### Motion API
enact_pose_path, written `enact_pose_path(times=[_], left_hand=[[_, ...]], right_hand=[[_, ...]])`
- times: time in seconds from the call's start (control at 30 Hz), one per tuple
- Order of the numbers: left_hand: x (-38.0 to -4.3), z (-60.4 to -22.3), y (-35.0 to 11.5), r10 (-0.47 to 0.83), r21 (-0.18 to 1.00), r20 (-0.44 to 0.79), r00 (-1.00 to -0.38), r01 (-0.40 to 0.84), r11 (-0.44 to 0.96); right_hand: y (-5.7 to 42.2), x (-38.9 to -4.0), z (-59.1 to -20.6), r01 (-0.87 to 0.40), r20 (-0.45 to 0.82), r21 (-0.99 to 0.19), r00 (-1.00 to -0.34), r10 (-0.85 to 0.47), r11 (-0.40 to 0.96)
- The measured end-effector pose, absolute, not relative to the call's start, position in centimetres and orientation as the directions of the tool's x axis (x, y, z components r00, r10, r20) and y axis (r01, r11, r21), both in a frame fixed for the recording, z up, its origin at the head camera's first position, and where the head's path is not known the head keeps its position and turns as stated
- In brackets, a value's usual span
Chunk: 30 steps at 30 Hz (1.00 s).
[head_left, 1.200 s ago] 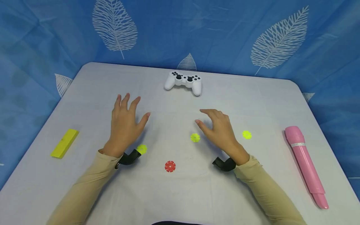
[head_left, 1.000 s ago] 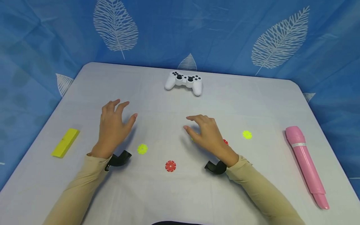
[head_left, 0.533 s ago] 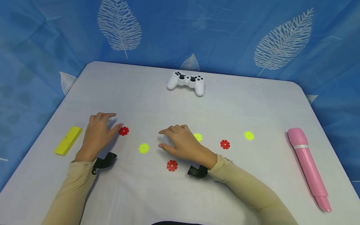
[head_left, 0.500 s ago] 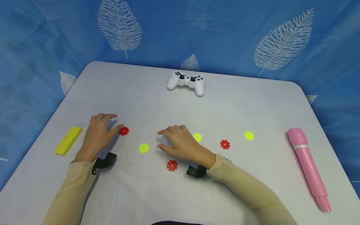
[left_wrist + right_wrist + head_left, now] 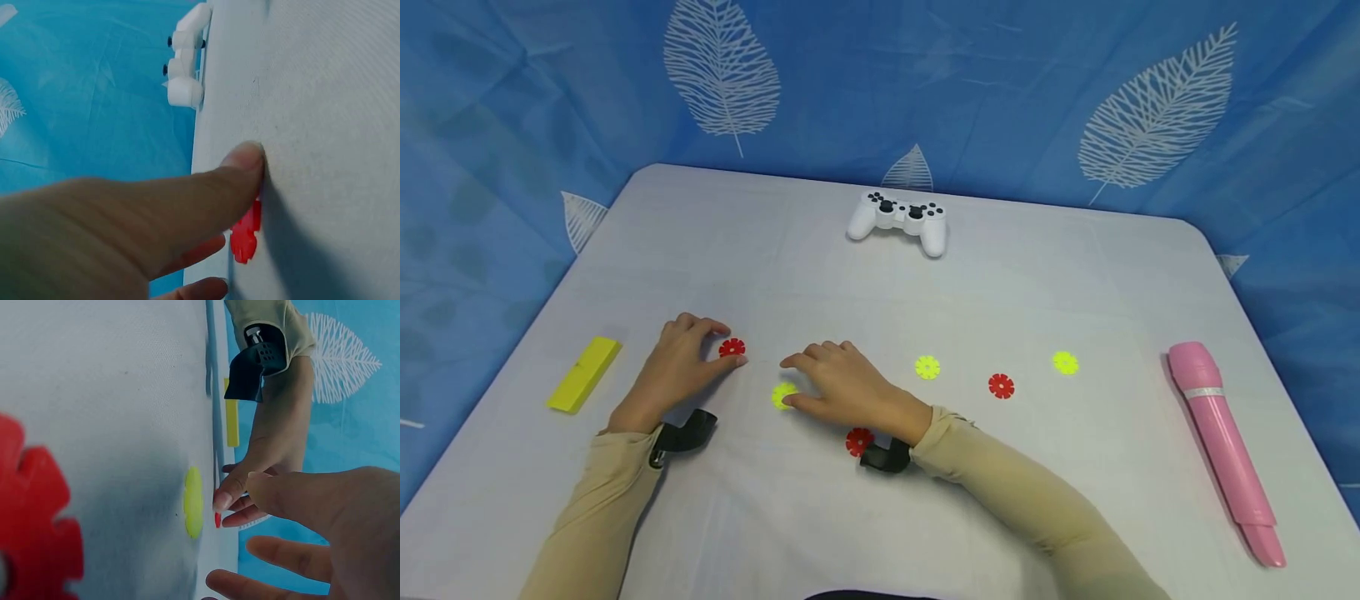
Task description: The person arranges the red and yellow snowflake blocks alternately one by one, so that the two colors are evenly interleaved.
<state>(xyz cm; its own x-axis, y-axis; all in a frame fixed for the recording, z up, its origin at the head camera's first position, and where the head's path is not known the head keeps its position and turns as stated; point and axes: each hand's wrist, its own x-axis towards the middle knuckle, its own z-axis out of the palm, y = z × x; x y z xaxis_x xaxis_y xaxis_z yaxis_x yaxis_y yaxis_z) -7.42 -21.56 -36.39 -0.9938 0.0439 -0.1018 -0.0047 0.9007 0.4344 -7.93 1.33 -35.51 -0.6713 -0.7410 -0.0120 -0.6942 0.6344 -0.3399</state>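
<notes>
My left hand point(image 5: 677, 362) is low over the table, thumb and fingers spread on either side of a red notched plastic disc point(image 5: 732, 347). In the left wrist view the thumb partly covers this red disc point(image 5: 244, 242), with the thumb tip right at the cloth. My right hand point(image 5: 850, 387) reaches left, its fingers apart above a yellow-green notched disc point(image 5: 781, 395), which the thumb tip overlaps. The right wrist view shows a gap between that yellow-green disc point(image 5: 194, 503) and the right fingers. Under the right wrist lies another red disc point(image 5: 857, 440), partly hidden by the wrist camera.
Further right lie a yellow-green disc point(image 5: 927, 367), a red disc point(image 5: 1001, 386) and another yellow-green disc point(image 5: 1065, 362). A white game controller point(image 5: 898, 220) sits at the back. A yellow block point(image 5: 584, 375) is at left, a pink microphone-shaped object point(image 5: 1225, 450) at right.
Both hands have moved left and lower. The left hand has come down around a red disc, and the right has crossed to a yellow-green one, uncovering discs behind it.
</notes>
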Motion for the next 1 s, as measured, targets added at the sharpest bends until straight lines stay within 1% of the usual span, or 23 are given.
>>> enact_pose_path(times=[0.23, 0.63, 1.0], left_hand=[[-7.64, -36.79, -21.54, 0.045, 0.456, -0.100, -0.994, -0.006, 0.890], [-7.75, -36.81, -21.48, 0.064, 0.526, -0.124, -0.990, -0.010, 0.851], [-7.92, -36.83, -21.54, 0.079, 0.531, -0.127, -0.989, 0.000, 0.847]], right_hand=[[0.82, -7.95, -35.86, -0.701, -0.036, -0.341, -0.656, -0.754, 0.626], [1.03, -8.40, -36.38, -0.692, -0.059, -0.415, -0.627, -0.777, 0.590], [1.07, -8.34, -36.42, -0.702, -0.067, -0.416, -0.610, -0.790, 0.578]])
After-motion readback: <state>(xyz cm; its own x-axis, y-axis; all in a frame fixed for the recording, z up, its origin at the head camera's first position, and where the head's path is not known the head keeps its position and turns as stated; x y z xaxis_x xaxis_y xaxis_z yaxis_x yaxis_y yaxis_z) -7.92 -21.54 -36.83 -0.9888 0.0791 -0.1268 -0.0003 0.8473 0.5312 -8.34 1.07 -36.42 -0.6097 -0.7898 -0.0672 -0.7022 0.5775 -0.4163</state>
